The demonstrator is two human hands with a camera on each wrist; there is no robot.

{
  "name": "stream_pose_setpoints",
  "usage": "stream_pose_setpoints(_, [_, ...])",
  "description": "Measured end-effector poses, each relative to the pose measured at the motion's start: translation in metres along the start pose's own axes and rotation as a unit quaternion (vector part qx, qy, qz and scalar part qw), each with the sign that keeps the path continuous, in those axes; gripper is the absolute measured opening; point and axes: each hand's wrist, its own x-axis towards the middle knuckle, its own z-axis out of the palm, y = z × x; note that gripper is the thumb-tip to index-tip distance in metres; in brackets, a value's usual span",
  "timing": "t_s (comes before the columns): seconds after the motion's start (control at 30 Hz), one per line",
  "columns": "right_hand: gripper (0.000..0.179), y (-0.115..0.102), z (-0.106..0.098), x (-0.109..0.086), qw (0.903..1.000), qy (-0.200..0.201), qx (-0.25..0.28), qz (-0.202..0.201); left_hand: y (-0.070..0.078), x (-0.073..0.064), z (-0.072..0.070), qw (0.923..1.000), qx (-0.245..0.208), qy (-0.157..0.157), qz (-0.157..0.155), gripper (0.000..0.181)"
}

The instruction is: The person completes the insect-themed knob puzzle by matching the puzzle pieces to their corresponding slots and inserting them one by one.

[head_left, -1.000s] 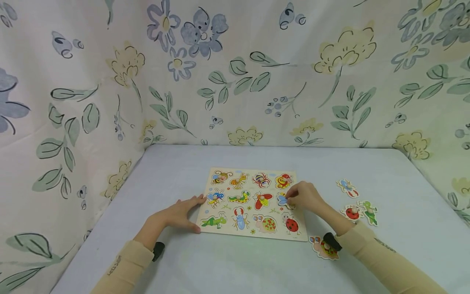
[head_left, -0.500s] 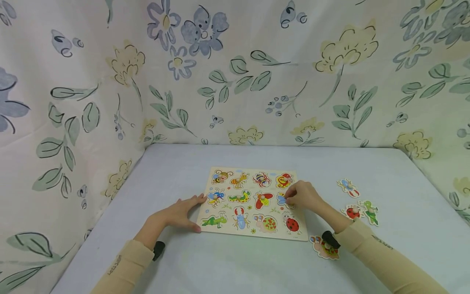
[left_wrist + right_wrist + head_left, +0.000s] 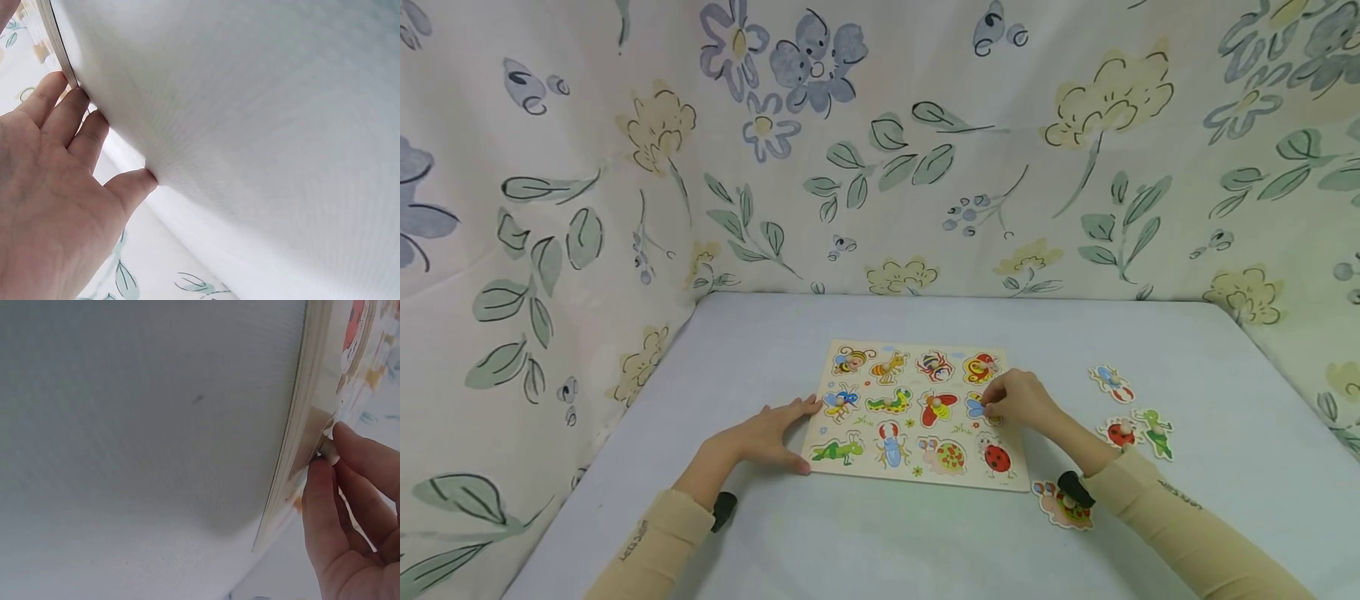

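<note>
A wooden peg puzzle board (image 3: 868, 469) with insect pictures lies flat on the table. My right hand (image 3: 1022, 402) is over its right side and pinches the small knob (image 3: 328, 451) of a blue-winged insect piece (image 3: 975, 406) between thumb and fingertips. That piece lies at its spot in the middle row, partly covered by the fingers. My left hand (image 3: 763, 437) touches the board's left edge with spread fingers and thumb. Several knobbed pieces sit in the upper two rows. In the bottom row, pictures of a grasshopper, stag beetle, snail and ladybug show without knobs.
Right of the board lie loose knobbed pieces: a stag beetle (image 3: 1111, 383), a ladybug (image 3: 1120, 432) touching or close to a grasshopper (image 3: 1157, 433), and a snail (image 3: 1063, 506) partly under the right wrist's black camera (image 3: 1077, 490). Floral curtains (image 3: 880, 167) stand behind the table.
Almost nothing differs. The right hand has shifted very slightly and keeps its pinch on the blue-winged piece; the left hand stays at the board's edge.
</note>
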Motion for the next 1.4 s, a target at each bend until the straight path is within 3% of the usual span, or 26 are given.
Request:
stream_pose_setpoints(0.73, [0.004,0.005,-0.001,-0.003,0.9999,-0.008,0.000,-0.008,0.002,-0.001,-0.001,1.0000,-0.004,0.000,0.006,0.098])
stream_pose_setpoints(1.03, [0.012,0.004,-0.014,-0.009,0.9997,0.001,0.005,-0.024,0.003,-0.002,-0.002,0.9999,-0.006,0.001,0.009,0.098])
stream_pose_setpoints(1.4, [0.016,0.016,-0.032,-0.021,0.9998,0.010,0.012,-0.012,0.005,-0.001,-0.001,0.9999,-0.007,-0.001,0.009,0.099])
